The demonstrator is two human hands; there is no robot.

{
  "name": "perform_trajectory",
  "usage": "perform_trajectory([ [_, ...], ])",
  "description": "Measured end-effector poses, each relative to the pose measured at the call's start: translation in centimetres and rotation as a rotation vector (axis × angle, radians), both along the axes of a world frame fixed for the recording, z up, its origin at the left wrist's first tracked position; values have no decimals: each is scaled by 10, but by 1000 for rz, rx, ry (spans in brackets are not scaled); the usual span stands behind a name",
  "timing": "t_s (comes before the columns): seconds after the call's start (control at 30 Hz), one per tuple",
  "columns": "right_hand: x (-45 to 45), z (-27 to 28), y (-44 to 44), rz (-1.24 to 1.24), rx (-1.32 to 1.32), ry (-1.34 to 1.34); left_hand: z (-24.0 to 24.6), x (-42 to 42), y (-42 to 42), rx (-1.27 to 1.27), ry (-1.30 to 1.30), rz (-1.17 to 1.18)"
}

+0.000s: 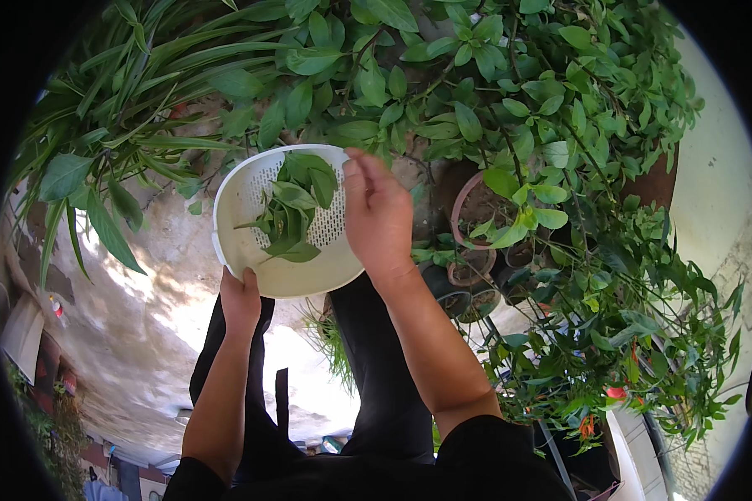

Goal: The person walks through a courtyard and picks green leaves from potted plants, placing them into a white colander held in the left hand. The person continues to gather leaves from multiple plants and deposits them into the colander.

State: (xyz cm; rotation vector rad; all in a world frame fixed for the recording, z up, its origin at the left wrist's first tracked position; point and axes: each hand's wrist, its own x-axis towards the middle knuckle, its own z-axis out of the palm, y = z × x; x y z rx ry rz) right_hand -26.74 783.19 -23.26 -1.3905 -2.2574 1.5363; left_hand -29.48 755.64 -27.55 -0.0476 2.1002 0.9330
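Note:
A white plastic colander (313, 275) with slotted holes is held out in front of me, tilted, with picked green leaves (291, 213) lying inside it. My left hand (241, 297) grips its lower left rim, the thumb over the edge. At the upper right rim is my right hand (379, 213), fingers curled at the edge; whether it also pinches something small there is hard to tell. Leafy branches (370, 75) of a green plant reach close above the colander and my right hand.
Long strap-like leaves (182, 56) spread at the upper left. Several flower pots, one with a pinkish rim (459, 210), stand right of my right hand. A pale wall (708, 169) borders the plants at the right. Concrete ground (156, 325) lies beneath, and a grassy plant (335, 344) shows between my legs.

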Motion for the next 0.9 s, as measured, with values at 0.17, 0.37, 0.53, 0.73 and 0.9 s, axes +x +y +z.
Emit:
perform_trajectory([
  [0.17,-9,-80,91,-733,-396,314,3,4,1,35,3,-12],
  [0.37,-22,-142,107,-843,-495,-12,2,8,0,-19,9,-28],
  [0.53,-32,-163,110,-1091,-757,145,7,10,4,-40,-1,-22],
  [0.73,-53,-172,127,-1416,-979,328,5,13,1,-52,9,-30],
  [0.9,-29,-189,152,-1308,-1142,244,7,15,4,-27,15,-18],
])
